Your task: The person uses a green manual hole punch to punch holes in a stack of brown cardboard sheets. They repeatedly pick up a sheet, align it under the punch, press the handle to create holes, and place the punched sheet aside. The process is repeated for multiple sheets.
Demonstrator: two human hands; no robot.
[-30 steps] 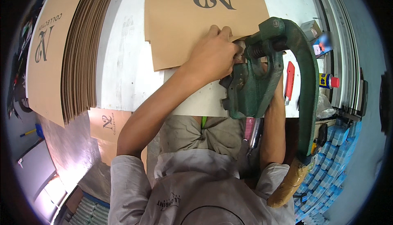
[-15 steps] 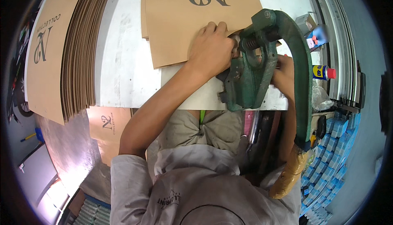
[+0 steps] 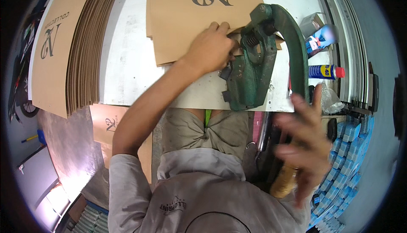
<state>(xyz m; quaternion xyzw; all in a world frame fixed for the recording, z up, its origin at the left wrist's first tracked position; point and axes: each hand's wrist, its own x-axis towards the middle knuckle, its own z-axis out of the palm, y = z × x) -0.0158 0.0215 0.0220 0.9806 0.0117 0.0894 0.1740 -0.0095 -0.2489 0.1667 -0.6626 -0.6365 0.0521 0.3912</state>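
Observation:
A flat brown paper bag (image 3: 174, 25) with a dark printed logo lies on the white table at the top middle, its near corner against a green hand press (image 3: 252, 76). My left hand (image 3: 213, 48) grips the bag's edge close to the jaw of the press; its fingertips are partly hidden. Over on the right, my right hand (image 3: 307, 144) is in the air, blurred, fingers spread and holding nothing. Just below it shows the tape-wrapped handle (image 3: 284, 182) of the press's long curved lever.
A tall stack of brown bags (image 3: 59, 55) stands at the table's left. Right of the press are a spray can (image 3: 324, 71) with a red cap, a small box (image 3: 311, 22) and crumpled clear plastic (image 3: 330, 99). Blue-wrapped bundles (image 3: 345, 152) fill the lower right.
My right hand has come out from behind the press and moved down and right toward the lever handle, opening its fingers. My left hand stays at the bag's edge.

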